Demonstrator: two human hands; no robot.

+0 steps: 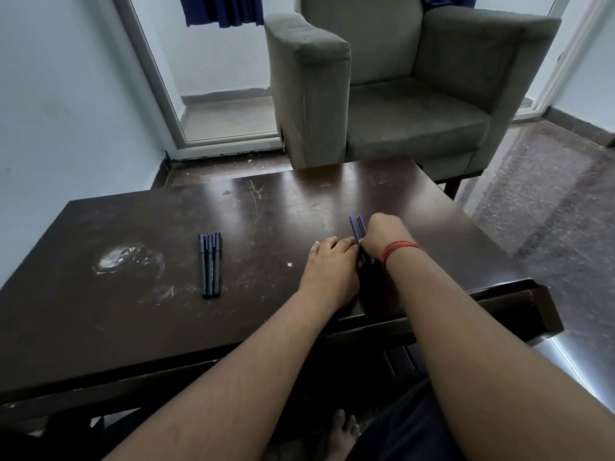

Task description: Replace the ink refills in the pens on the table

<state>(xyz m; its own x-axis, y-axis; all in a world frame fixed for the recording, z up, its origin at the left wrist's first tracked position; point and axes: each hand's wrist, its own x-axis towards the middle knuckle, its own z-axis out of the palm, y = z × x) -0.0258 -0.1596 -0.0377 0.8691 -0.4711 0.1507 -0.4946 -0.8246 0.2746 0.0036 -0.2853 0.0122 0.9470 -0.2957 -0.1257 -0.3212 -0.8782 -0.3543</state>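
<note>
A: Blue-tipped refills (356, 227) stuck out past the right hand (382, 239), which was closed on the bundle; left hand (331, 266) lay flat, fingers touching it.

B: Advice: steady the bundle with the left, draw out one refill only.

A: Pens (210, 264) lay well left of the left hand on the dark table (133, 311). Writing: none legible.

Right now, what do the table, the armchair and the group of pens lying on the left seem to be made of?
Table: dark wood or veneer, glossy finish; it mirrors the window light and shows pale scratches and a scuffed patch. Armchair: grey-green woven or suede-like fabric, matte, slightly worn. Pens: probably plastic, matte black barrels with blue parts; too small to be sure.
</note>
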